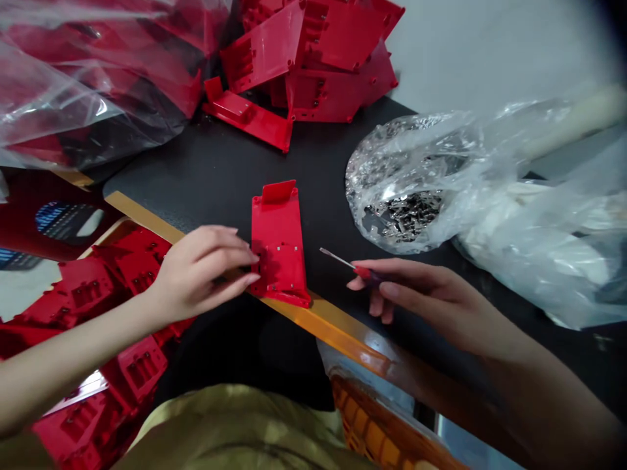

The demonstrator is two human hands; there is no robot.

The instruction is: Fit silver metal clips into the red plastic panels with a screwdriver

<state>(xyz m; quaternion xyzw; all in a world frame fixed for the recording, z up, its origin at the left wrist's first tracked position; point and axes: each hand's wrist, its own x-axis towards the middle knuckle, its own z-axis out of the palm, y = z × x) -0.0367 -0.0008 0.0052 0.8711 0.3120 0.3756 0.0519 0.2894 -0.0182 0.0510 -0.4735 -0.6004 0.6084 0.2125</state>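
A red plastic panel (277,228) with a raised flap at its far end lies before me on the dark table, its near end at the wooden edge. Small metal pieces show on its near half. My left hand (203,271) is at the panel's left side, fingers bent but apart, fingertips at its edge; I see nothing between them. To the right of the panel, my right hand (416,287) is closed around a small screwdriver (361,271) with a red handle. Its metal shaft points left toward the panel, without touching it.
Red panels (337,85) are piled at the back, beside a clear bag (98,85) of red parts. An open plastic bag (411,212) of small metal pieces lies right. More red parts (142,365) fill a container at lower left. An orange basket (372,424) stands below the table edge.
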